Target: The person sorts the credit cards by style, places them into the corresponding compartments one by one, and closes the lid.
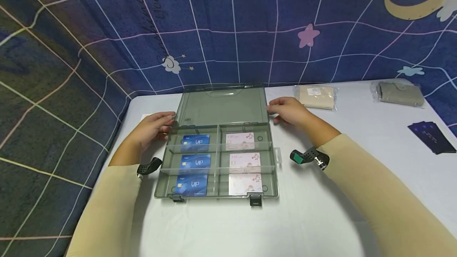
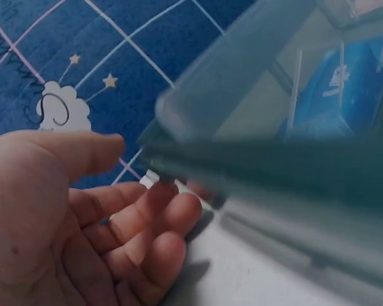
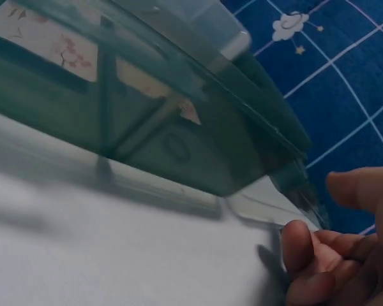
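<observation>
A grey-green clear plastic storage box (image 1: 214, 196) lies on the table with its hinged lid (image 1: 225, 108) folded back. Three blue VIP cards (image 1: 195, 162) lie in the left compartments, and three pale pink VIP cards (image 1: 244, 162) in the right ones. My left hand (image 1: 151, 128) is at the lid's left edge, its fingers loosely bent under the rim and the thumb apart in the left wrist view. At the lid's right edge is my right hand (image 1: 287, 111); the right wrist view shows its thumb separated from the bent fingers near the lid corner.
Behind the right hand lies a beige packet (image 1: 315, 96) in clear wrap. Farther right are a grey wrapped packet (image 1: 400, 93) and several dark blue cards (image 1: 432, 137). A patterned blue cloth (image 1: 214, 31) hangs along the back and left of the white table (image 1: 221, 229).
</observation>
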A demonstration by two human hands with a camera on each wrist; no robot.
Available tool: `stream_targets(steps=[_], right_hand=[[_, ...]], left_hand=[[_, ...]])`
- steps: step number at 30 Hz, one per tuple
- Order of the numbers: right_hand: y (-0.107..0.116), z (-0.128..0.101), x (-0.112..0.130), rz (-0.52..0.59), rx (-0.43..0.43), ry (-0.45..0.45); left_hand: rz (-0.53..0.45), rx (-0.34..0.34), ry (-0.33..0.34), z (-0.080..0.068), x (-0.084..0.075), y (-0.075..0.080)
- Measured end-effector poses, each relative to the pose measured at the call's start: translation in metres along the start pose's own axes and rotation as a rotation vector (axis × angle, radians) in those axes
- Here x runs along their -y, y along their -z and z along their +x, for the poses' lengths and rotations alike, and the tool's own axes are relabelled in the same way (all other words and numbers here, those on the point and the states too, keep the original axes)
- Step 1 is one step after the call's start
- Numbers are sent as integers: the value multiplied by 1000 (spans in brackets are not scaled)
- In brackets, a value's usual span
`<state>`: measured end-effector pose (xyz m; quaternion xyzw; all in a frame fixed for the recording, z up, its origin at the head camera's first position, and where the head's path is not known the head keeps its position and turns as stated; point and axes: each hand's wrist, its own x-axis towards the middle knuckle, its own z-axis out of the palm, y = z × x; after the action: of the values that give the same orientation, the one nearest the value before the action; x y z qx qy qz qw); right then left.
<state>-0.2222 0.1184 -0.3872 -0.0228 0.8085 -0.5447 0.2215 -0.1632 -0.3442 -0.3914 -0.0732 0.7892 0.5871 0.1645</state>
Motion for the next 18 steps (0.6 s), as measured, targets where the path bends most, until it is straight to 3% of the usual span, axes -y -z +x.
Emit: stream_targets(steps=[4,12,18], right_hand=[[-5,4,-3,38,10,-8],[-12,6,-4,199,-6,-14],[-13,0,-2,193,-12,22]], left_hand=[[26,3,14,5,-1,-4],[-49,14,24,5,-3,-5],[-49,36,7,-1,-3,-2]])
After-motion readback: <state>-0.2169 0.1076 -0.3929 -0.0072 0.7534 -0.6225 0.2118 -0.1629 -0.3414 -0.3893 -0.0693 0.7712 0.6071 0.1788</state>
